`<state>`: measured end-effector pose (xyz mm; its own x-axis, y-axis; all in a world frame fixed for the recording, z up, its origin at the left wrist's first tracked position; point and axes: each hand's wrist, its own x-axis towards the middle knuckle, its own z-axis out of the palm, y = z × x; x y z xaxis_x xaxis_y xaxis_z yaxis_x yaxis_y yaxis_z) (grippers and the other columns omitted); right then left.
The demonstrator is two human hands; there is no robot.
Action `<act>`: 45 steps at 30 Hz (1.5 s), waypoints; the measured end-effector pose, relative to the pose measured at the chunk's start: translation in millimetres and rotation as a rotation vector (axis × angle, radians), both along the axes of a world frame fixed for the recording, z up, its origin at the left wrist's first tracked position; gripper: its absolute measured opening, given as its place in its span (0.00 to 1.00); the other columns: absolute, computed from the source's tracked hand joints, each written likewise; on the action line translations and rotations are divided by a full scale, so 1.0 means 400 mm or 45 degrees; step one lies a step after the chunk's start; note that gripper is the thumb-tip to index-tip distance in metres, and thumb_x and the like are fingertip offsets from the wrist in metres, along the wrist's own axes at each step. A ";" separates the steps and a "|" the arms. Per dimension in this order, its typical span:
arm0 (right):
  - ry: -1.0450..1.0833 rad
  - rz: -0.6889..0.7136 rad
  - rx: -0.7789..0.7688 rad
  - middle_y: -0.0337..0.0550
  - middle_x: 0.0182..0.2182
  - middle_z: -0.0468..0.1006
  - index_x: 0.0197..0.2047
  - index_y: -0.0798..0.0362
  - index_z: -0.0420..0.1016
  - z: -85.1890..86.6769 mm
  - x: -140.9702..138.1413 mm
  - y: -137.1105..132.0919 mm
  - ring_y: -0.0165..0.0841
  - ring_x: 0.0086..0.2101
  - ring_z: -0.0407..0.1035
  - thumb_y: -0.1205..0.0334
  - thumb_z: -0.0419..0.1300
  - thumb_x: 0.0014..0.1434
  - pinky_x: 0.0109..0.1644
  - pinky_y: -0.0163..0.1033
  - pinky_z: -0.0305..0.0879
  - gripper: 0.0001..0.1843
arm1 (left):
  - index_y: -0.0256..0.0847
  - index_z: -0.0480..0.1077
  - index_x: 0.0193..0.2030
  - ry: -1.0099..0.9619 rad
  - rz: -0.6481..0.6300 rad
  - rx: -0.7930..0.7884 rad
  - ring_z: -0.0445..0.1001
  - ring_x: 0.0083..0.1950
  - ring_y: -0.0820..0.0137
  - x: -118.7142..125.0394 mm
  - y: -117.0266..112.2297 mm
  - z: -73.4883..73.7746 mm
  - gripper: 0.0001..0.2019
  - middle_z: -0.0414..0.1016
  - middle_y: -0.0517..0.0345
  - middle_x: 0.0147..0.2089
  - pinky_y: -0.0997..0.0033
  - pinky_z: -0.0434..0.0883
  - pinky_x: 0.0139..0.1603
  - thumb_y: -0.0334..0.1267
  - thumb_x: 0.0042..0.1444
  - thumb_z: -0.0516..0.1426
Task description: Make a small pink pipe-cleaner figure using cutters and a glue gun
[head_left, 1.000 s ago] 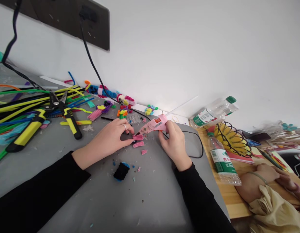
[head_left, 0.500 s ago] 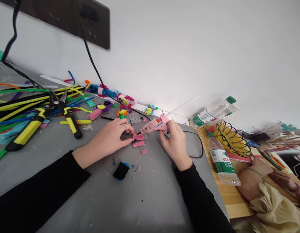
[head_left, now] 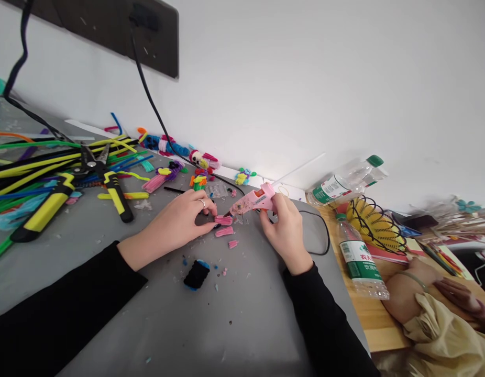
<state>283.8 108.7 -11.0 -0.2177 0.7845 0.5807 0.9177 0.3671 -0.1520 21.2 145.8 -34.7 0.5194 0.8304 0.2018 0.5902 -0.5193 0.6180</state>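
My right hand (head_left: pixel 284 228) is wrapped round the handle of a pink glue gun (head_left: pixel 248 203), a clear glue stick jutting from its back. The nozzle points left and touches, or nearly touches, a pink pipe-cleaner piece (head_left: pixel 224 220). That piece is pinched at its left end by my left hand (head_left: pixel 193 214), which wears a ring. Two more pink pipe-cleaner pieces lie just below, a larger one (head_left: pixel 224 232) and a short one (head_left: pixel 232 244). Nearer to me is a black and blue fuzzy block (head_left: pixel 196 275).
Yellow-black pliers (head_left: pixel 105 175) rest on a heap of pipe cleaners (head_left: pixel 38 157) at left. Small pipe-cleaner figures (head_left: pixel 169 173) line the wall. Plastic bottles (head_left: pixel 360 262) and a yellow basket (head_left: pixel 374 225) stand at right, beside another person's arm (head_left: pixel 407 288). A black cord (head_left: pixel 146 94) hangs across the back.
The glue gun has moved very slightly to the right, with its nozzle still at the pink pipe-cleaner piece. My left hand keeps its pinch.
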 end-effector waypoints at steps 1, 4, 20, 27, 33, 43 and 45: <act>0.006 0.001 -0.002 0.40 0.30 0.69 0.44 0.48 0.66 0.000 0.000 0.000 0.37 0.30 0.61 0.70 0.55 0.61 0.34 0.40 0.56 0.09 | 0.44 0.76 0.39 0.005 -0.001 -0.004 0.74 0.46 0.57 0.000 0.000 0.001 0.09 0.75 0.53 0.41 0.60 0.72 0.45 0.45 0.60 0.59; 0.017 0.005 -0.005 0.40 0.30 0.69 0.42 0.48 0.65 0.001 0.001 0.000 0.37 0.30 0.60 0.70 0.55 0.60 0.34 0.40 0.55 0.08 | 0.44 0.76 0.40 0.008 -0.004 -0.008 0.74 0.46 0.57 0.001 0.000 0.004 0.09 0.75 0.53 0.41 0.60 0.72 0.45 0.45 0.60 0.58; 0.002 -0.029 0.034 0.37 0.28 0.66 0.37 0.48 0.60 -0.001 0.009 0.004 0.35 0.29 0.58 0.70 0.55 0.59 0.33 0.38 0.54 0.08 | 0.43 0.76 0.40 0.029 0.003 -0.016 0.73 0.45 0.57 0.001 0.000 0.005 0.10 0.74 0.52 0.41 0.61 0.68 0.42 0.45 0.59 0.58; 0.002 -0.032 0.035 0.37 0.28 0.66 0.36 0.47 0.59 0.001 0.010 0.005 0.35 0.29 0.58 0.70 0.54 0.59 0.34 0.39 0.54 0.08 | 0.43 0.75 0.39 0.023 -0.001 -0.018 0.72 0.45 0.56 0.004 0.000 0.005 0.10 0.74 0.52 0.41 0.60 0.68 0.43 0.45 0.59 0.57; -0.006 -0.048 0.046 0.37 0.28 0.66 0.35 0.47 0.58 0.001 0.012 0.005 0.35 0.29 0.58 0.70 0.54 0.59 0.34 0.39 0.54 0.09 | 0.43 0.75 0.38 0.016 -0.003 -0.015 0.72 0.45 0.57 0.005 -0.001 0.004 0.10 0.74 0.53 0.40 0.60 0.68 0.43 0.45 0.58 0.57; -0.006 -0.061 0.035 0.37 0.28 0.67 0.35 0.47 0.58 0.000 0.015 0.007 0.35 0.29 0.58 0.70 0.54 0.58 0.34 0.39 0.55 0.08 | 0.44 0.75 0.38 -0.012 0.005 -0.007 0.73 0.45 0.56 0.002 0.002 0.002 0.10 0.74 0.53 0.40 0.60 0.70 0.43 0.46 0.58 0.57; -0.001 -0.063 0.034 0.37 0.28 0.67 0.35 0.47 0.58 -0.001 0.016 0.007 0.35 0.29 0.59 0.70 0.54 0.58 0.34 0.39 0.55 0.08 | 0.44 0.75 0.38 -0.014 0.006 -0.015 0.73 0.45 0.56 0.003 0.002 0.002 0.10 0.74 0.53 0.40 0.60 0.70 0.43 0.46 0.58 0.58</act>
<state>290.2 111.5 -11.4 -0.1798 0.7784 0.6015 0.9348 0.3256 -0.1418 22.2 146.6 -33.8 0.5133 0.8351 0.1979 0.5856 -0.5094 0.6305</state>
